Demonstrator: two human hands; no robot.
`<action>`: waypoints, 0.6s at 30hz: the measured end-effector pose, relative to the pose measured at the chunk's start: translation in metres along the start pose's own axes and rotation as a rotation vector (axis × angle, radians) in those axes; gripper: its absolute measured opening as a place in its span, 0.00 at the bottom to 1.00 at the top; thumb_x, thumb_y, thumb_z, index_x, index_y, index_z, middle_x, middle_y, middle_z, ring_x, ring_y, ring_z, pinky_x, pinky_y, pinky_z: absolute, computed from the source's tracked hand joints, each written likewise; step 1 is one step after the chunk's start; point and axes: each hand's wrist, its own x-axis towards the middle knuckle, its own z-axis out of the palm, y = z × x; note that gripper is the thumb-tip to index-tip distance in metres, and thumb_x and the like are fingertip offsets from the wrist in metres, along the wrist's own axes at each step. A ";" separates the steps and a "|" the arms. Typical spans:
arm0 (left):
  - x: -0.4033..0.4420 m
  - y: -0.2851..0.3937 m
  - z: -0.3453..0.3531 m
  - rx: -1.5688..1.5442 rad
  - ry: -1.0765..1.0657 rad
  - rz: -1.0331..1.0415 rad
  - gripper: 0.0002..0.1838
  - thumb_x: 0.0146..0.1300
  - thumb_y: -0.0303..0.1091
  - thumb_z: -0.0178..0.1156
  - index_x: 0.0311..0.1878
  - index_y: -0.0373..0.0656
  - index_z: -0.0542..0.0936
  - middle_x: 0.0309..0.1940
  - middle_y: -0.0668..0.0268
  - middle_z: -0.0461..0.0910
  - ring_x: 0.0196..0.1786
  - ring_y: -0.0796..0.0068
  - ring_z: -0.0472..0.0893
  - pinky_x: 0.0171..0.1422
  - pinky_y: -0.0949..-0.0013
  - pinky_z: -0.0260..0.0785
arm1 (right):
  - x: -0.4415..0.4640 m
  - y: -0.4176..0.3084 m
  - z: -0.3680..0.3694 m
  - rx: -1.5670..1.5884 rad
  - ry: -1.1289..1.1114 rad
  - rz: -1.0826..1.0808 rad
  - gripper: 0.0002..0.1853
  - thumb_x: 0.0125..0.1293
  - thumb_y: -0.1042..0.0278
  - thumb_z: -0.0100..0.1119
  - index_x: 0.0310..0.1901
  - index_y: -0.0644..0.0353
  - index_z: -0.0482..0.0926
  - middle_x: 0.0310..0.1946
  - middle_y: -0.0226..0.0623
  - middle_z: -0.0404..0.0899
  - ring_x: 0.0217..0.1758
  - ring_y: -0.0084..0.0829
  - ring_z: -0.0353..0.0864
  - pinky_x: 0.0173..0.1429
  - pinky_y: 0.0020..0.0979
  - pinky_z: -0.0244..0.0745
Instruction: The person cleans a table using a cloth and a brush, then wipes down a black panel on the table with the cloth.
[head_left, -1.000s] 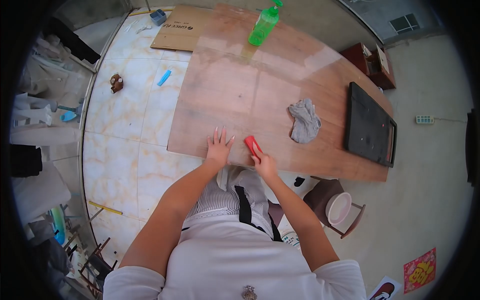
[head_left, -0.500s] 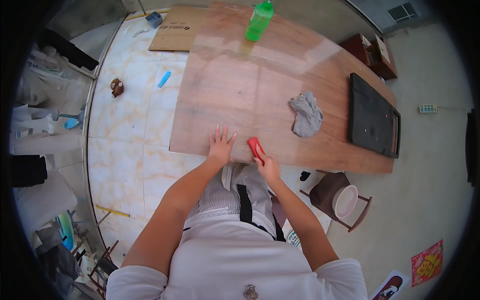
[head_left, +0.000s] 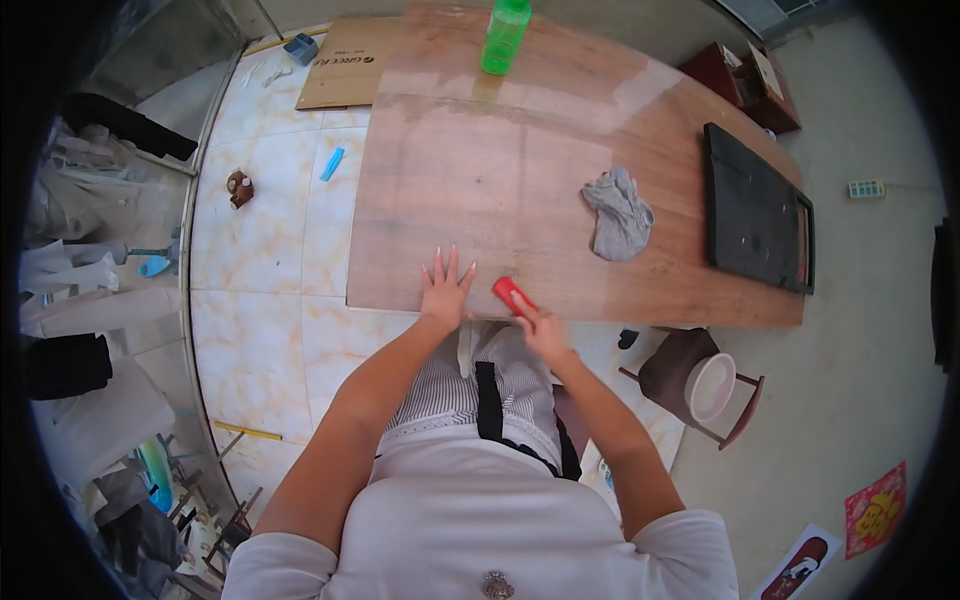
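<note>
My left hand (head_left: 445, 285) rests flat on the wooden tabletop (head_left: 420, 180) near its front edge, fingers spread. In my right hand (head_left: 540, 328) is a red handheld tool (head_left: 508, 292), held low against the wood just right of my left hand. Its exact kind cannot be made out, since my fingers cover part of it. A crumpled grey cloth (head_left: 622, 215) lies farther right on the table. At the far end stands a green bottle (head_left: 505, 40), its top cut off by the frame.
A black panel with a handle slot (head_left: 755, 210) lies along the table's right side. Below that is a brown chair (head_left: 672, 372) holding a pink basin (head_left: 710, 387). Flattened cardboard (head_left: 345, 65), a blue item (head_left: 333, 163) and a small brown object (head_left: 240, 188) are on the tiled floor.
My right hand has tilted the red tool farther to the left, while my left hand stays flat. The camera view has shifted slightly.
</note>
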 end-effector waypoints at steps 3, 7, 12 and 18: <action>0.001 0.000 0.002 -0.019 -0.028 -0.006 0.60 0.41 0.57 0.76 0.78 0.59 0.53 0.79 0.46 0.34 0.79 0.36 0.36 0.75 0.30 0.40 | 0.030 0.036 -0.004 0.059 0.120 0.142 0.25 0.67 0.53 0.56 0.67 0.32 0.71 0.33 0.48 0.83 0.34 0.51 0.83 0.38 0.49 0.77; 0.002 0.002 -0.001 -0.017 -0.003 0.000 0.60 0.41 0.57 0.76 0.78 0.59 0.54 0.79 0.47 0.34 0.79 0.36 0.35 0.75 0.31 0.40 | 0.032 -0.035 0.002 -0.039 0.015 0.197 0.25 0.68 0.53 0.56 0.66 0.32 0.71 0.33 0.49 0.82 0.33 0.51 0.83 0.38 0.49 0.77; -0.001 0.002 -0.005 -0.007 -0.011 -0.005 0.60 0.41 0.57 0.76 0.78 0.58 0.54 0.79 0.48 0.33 0.79 0.37 0.36 0.76 0.31 0.40 | 0.009 -0.005 0.011 -0.033 -0.019 -0.071 0.26 0.67 0.54 0.56 0.67 0.31 0.70 0.33 0.49 0.82 0.33 0.51 0.82 0.38 0.49 0.78; -0.003 0.002 -0.004 -0.014 -0.019 -0.005 0.60 0.42 0.56 0.76 0.78 0.58 0.53 0.79 0.49 0.32 0.79 0.37 0.35 0.76 0.33 0.41 | 0.028 -0.012 -0.010 -0.038 0.047 0.169 0.25 0.67 0.53 0.55 0.67 0.30 0.70 0.33 0.48 0.82 0.34 0.50 0.83 0.39 0.49 0.78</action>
